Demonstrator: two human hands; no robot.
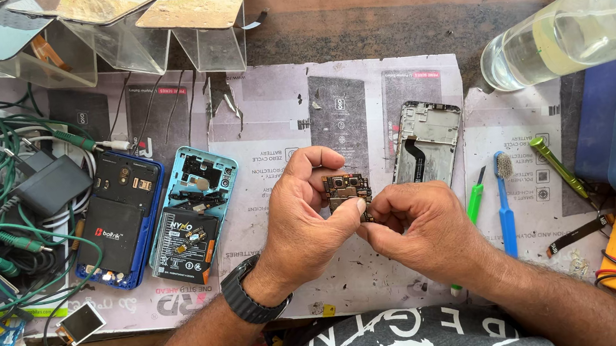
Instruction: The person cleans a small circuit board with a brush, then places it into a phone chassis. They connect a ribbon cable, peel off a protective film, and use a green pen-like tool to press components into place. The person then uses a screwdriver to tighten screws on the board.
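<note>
Brown-and-gold circuit board [347, 192], thin, light, stiff yet fragile, pinched above the table [353, 29] between closed fingers of left hand [306, 223] and right hand [418, 226], probably best gripped by bare edges, clear of chips, near the grey phone frame [428, 140].

Both forearms are bare, with no sleeves reaching into view. The left hand [306, 219] has a black watch [248, 296] at its wrist, with a ribbed band that wraps fully around and a dark case on the outer side. The right hand [423, 229] wears nothing: no ring, no band. Low in the view, between the arms, shows a dark grey shirt [412, 339] with large pale printed lettering and a whitish figure across the chest. Dark hair covers both forearms.
</note>
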